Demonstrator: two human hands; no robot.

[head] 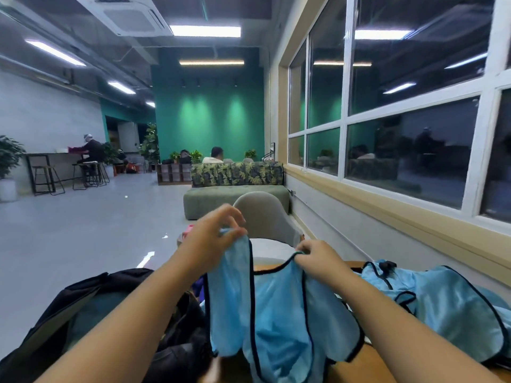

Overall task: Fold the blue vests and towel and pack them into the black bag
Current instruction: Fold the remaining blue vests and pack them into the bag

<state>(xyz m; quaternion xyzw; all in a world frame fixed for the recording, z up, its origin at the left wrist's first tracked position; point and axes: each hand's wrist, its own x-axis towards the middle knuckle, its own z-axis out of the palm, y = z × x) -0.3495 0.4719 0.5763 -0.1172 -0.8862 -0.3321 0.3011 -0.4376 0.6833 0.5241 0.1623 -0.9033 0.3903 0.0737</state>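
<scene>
A light blue vest point(279, 316) with black trim hangs in the air over the table's near edge. My left hand point(213, 233) pinches its left shoulder strap, raised higher. My right hand point(318, 258) pinches the right strap, lower and to the right. Another blue vest point(442, 297) lies crumpled on the wooden table point(378, 366) at the right. The black bag point(91, 308) sits open at the lower left, partly hidden behind my left forearm. No towel is recognisable.
A grey chair point(265, 214) stands just beyond the table. A wall with large windows point(401, 106) runs along the right. A green sofa point(235, 197) is further back, and open floor spreads to the left with people seated far off.
</scene>
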